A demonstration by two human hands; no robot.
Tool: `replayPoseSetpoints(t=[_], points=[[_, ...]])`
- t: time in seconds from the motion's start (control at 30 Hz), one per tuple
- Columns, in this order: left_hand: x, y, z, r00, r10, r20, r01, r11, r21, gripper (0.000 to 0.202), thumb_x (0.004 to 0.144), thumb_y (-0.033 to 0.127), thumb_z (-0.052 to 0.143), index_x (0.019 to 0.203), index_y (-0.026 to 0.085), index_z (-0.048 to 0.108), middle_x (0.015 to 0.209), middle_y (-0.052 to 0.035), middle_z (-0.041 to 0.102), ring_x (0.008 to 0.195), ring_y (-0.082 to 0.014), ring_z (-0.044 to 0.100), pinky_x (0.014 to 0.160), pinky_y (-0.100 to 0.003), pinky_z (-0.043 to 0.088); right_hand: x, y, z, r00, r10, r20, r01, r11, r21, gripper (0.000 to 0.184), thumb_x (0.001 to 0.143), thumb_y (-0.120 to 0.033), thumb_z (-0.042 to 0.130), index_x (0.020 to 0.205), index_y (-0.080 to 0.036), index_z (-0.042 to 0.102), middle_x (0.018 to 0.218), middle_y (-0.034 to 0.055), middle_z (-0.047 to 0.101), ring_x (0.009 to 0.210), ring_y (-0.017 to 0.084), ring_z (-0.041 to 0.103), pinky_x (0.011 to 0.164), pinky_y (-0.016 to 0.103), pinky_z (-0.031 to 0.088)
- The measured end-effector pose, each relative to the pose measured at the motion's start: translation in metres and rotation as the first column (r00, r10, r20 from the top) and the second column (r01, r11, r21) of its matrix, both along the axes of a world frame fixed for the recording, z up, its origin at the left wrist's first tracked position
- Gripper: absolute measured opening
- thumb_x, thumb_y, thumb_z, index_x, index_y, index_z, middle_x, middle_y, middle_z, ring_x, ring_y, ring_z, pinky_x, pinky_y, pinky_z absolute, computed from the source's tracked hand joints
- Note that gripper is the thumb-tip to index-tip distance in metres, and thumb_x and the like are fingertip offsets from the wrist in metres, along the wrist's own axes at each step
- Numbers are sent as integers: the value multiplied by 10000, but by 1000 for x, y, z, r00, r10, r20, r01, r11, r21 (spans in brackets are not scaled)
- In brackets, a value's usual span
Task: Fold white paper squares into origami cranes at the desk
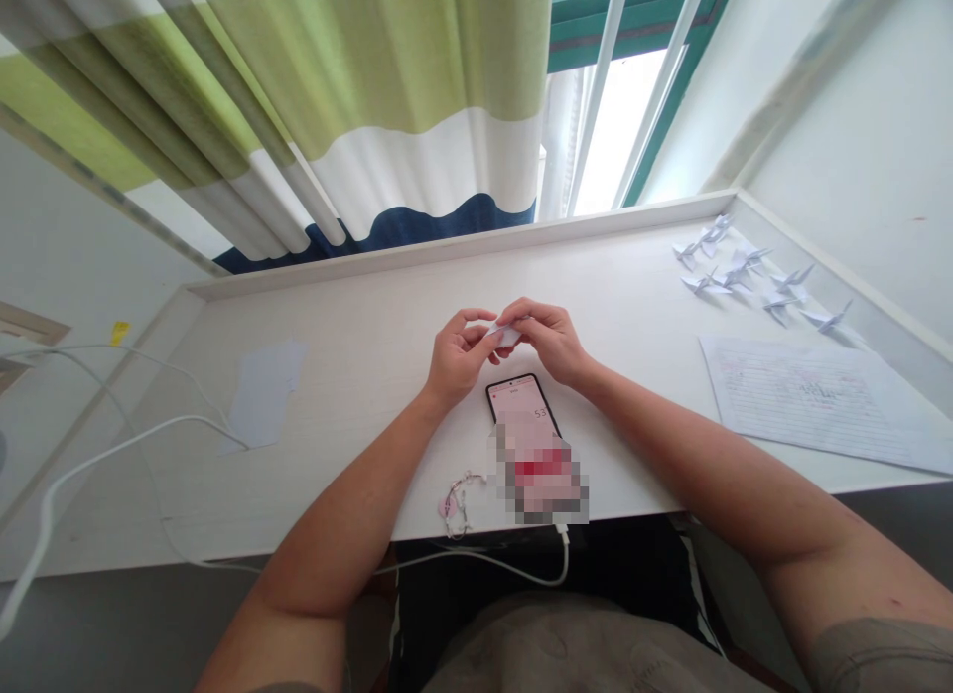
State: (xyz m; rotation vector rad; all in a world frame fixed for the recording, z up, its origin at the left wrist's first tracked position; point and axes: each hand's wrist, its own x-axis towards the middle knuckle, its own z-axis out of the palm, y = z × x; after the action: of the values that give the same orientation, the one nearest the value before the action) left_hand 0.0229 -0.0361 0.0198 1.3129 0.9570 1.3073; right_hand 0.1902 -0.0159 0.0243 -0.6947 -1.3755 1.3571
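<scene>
A small piece of folded white paper (pixel 507 334) is held between both hands above the middle of the white desk (pixel 357 375). My left hand (pixel 458 353) pinches its left side between thumb and fingers. From the right, my right hand (pixel 549 338) grips the upper edge, its fingertips meeting those of the left. The fingers cover much of the paper, so its full shape cannot be made out. Just below the hands lies a smartphone (pixel 521 400) with a lit pink screen, partly blurred out, and a white charging cable (pixel 564 554) plugged into its lower end.
Several folded paper cranes (pixel 734 271) stand in the far right corner. Written sheets (pixel 804 395) lie at the right, blank paper slips (pixel 264 390) at the left. A beaded strap (pixel 456 504) rests near the front edge. White cables (pixel 111 455) cross the left side. A raised rim (pixel 462 241) borders the back.
</scene>
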Motion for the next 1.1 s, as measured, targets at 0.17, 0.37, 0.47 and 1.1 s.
replayPoseSetpoints(t=[0.17, 0.37, 0.47, 1.1], points=[[-1, 0, 2, 999, -23, 44, 24, 1000, -11, 441, 767, 568, 886, 931, 206, 694, 734, -15, 764, 669, -168, 736, 626, -298, 578, 0, 1, 1, 1000, -15, 12, 15, 998, -53, 86, 810, -269, 616, 796, -229, 691, 716, 1, 685, 659, 174, 669, 722, 410, 618], [-3, 2, -1, 998, -10, 56, 13, 999, -45, 426, 800, 551, 868, 930, 186, 690, 790, -43, 785, 685, -182, 757, 652, -318, 600, 1, 5, -4, 998, -23, 66, 27, 998, -60, 198, 909, -395, 575, 838, -223, 641, 747, 19, 670, 678, 176, 670, 715, 408, 620], [-2, 3, -3, 999, 28, 36, -27, 998, -50, 476, 791, 529, 885, 1041, 188, 669, 820, -56, 811, 734, -207, 786, 716, -346, 627, 1, 10, -10, 987, -111, 117, 119, 991, -56, 266, 915, -487, 671, 978, -237, 606, 791, 0, 661, 677, 162, 669, 674, 367, 614], [-4, 6, -12, 995, -96, -1, 94, 974, -207, 570, 734, 598, 909, 1009, 149, 687, 935, -112, 827, 722, -236, 809, 713, -350, 651, 1, 17, -16, 991, -128, 48, 130, 990, -48, 495, 845, -657, 782, 997, -194, 694, 922, 72, 800, 753, 178, 724, 731, 368, 620]])
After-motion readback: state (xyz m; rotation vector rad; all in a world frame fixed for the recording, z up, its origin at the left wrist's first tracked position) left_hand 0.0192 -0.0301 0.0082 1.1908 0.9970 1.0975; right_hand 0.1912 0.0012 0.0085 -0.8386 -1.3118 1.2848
